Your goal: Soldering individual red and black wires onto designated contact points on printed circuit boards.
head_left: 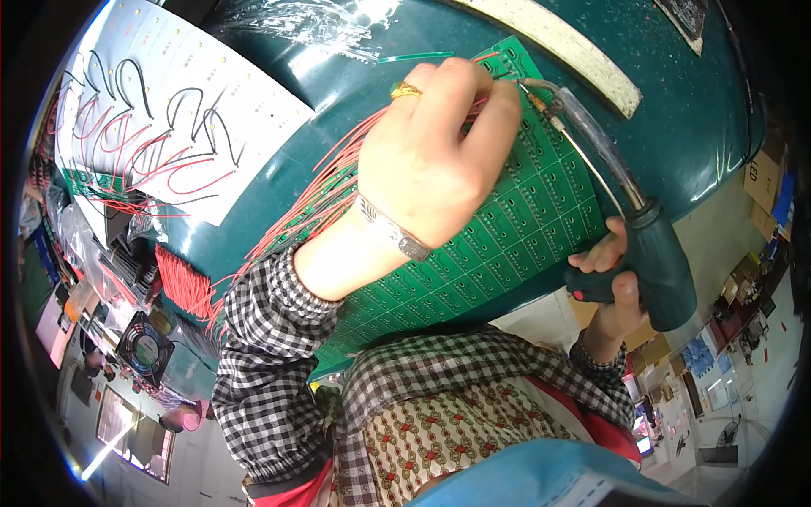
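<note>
My left hand [431,156] reaches over a large green circuit board panel [481,262], which is divided into many small boards. Its thumb and fingers are closed in a pinch at the panel's far end, on what looks like a thin wire; the hand hides most of it. Rows of red and dark wires [325,182] run out from under this hand along the panel's left side. My right hand [617,266] is wrapped round the dark green handle of a soldering gun [663,262]. The gun's bent metal tip [528,87] is close to my left fingertips, over the board.
A white board sheet [245,106] with black and red wires lies at the left. Below it are a bundle of red wires [182,283] and a small fan [145,348]. A curved pale strip [566,46] and clear plastic [338,25] lie at the far side.
</note>
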### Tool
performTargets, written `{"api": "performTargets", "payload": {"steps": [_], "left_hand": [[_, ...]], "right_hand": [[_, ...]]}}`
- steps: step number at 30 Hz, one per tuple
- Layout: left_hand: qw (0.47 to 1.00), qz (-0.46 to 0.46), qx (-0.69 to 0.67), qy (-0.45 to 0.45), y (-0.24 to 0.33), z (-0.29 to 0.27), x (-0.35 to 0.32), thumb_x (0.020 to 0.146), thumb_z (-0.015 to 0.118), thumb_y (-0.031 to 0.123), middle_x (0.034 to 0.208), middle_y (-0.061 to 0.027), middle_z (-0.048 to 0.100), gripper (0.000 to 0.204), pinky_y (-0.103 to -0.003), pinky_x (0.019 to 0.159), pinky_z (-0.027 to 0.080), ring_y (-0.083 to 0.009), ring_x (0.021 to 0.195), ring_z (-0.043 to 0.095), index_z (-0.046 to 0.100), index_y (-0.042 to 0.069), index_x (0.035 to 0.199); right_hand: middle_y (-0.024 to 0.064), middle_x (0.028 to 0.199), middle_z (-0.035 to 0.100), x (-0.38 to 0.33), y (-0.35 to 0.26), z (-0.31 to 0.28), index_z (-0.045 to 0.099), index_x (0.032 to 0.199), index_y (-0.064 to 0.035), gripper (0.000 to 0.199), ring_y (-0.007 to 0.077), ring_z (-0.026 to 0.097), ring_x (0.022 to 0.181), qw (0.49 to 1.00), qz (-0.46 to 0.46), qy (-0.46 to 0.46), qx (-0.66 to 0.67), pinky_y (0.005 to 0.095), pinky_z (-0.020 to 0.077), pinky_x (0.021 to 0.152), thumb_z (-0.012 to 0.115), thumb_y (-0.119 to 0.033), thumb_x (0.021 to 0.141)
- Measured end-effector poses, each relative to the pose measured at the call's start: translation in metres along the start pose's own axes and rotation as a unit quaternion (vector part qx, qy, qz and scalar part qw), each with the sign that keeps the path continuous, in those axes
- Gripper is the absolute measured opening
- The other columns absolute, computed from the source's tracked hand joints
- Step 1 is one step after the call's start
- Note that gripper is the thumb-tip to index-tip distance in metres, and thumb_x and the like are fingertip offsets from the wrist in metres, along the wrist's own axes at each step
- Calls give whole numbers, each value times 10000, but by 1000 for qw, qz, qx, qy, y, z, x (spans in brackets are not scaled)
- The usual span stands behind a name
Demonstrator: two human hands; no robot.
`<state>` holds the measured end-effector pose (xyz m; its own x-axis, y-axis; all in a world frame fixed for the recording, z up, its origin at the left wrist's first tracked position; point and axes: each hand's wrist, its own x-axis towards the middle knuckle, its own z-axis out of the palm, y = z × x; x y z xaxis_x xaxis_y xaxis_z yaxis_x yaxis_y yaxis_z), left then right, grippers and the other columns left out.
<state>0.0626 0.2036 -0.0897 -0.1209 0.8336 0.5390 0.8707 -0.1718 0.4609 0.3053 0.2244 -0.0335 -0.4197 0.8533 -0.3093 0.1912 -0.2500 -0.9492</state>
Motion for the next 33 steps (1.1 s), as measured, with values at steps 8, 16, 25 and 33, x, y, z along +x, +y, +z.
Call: {"api": "performTargets", "payload": {"steps": [8, 16, 25, 33], "left_hand": [[996, -59, -13, -60, 10, -10, 5, 672, 676, -37, 851, -88, 574, 280, -316, 629, 503, -237, 750, 589, 663, 24, 945], [997, -59, -11, -56, 12, -5, 5, 674, 676, -37, 852, -86, 575, 281, -316, 629, 504, -234, 748, 589, 663, 27, 947], [998, -49, -11, -46, 11, 0, 6, 670, 680, -46, 841, -78, 575, 277, -311, 613, 498, -226, 735, 588, 668, 30, 936], [999, -32, -14, -19, 11, 0, 8, 664, 673, -44, 824, -65, 566, 311, -308, 598, 462, -211, 697, 550, 679, 54, 959]], "right_hand": [[112, 846, 538, 1, 5, -8, 420, 1234, 151, 703, 221, 583, 769, 999, -42, -15, -9, 350, 558, 655, 549, -442, 880], [139, 868, 548, 2, 5, -11, 418, 1232, 156, 670, 238, 586, 778, 999, -47, -5, 9, 347, 565, 634, 524, -414, 894], [119, 912, 549, 1, 11, -21, 388, 1262, 135, 722, 226, 582, 820, 998, -35, -1, 43, 340, 555, 664, 525, -465, 883], [111, 901, 545, 0, 12, -26, 407, 1238, 126, 669, 216, 578, 793, 996, -51, 22, 72, 330, 551, 649, 504, -445, 901]]}}
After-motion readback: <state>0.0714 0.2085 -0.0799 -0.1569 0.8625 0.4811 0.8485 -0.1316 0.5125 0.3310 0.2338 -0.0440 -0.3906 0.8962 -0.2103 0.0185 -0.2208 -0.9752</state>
